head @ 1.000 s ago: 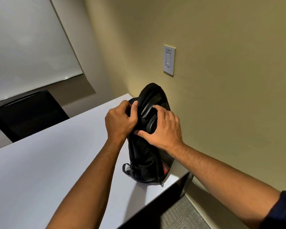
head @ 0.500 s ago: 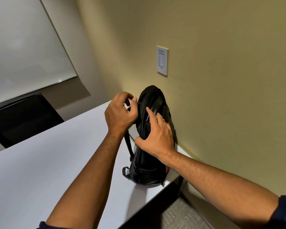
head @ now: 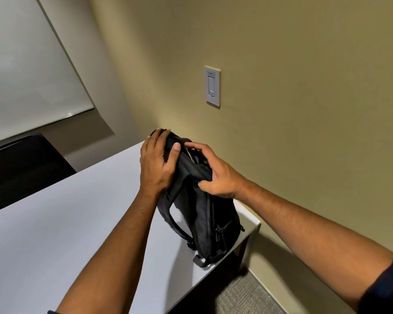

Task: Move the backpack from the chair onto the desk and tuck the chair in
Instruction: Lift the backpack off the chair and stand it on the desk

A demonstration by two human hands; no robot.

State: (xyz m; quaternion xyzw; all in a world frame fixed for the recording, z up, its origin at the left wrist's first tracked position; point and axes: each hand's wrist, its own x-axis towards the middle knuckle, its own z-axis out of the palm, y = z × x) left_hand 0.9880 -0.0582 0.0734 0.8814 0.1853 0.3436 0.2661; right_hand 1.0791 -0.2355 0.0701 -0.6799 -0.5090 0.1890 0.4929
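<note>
A black backpack (head: 204, 218) stands upright on the white desk (head: 55, 234), at the desk's right end close to the wall. My left hand (head: 157, 164) lies over the backpack's top left side, fingers wrapped over it and thumb on the front. On the top right my right hand (head: 213, 173) grips the backpack's upper part, fingers curled into the fabric. Its shoulder straps hang loose down the left side. A black chair (head: 21, 168) shows at the far side of the desk, on the left; its seat is hidden.
A tan wall (head: 304, 109) runs along the right with a light switch (head: 212, 87) above the backpack. A whiteboard (head: 21, 75) hangs at the upper left. Grey carpet (head: 243, 298) shows below the desk's right end.
The backpack has turned and shifted, its straps now facing left. My left hand moved from beside the top onto it, and my right hand slid round to the right side.
</note>
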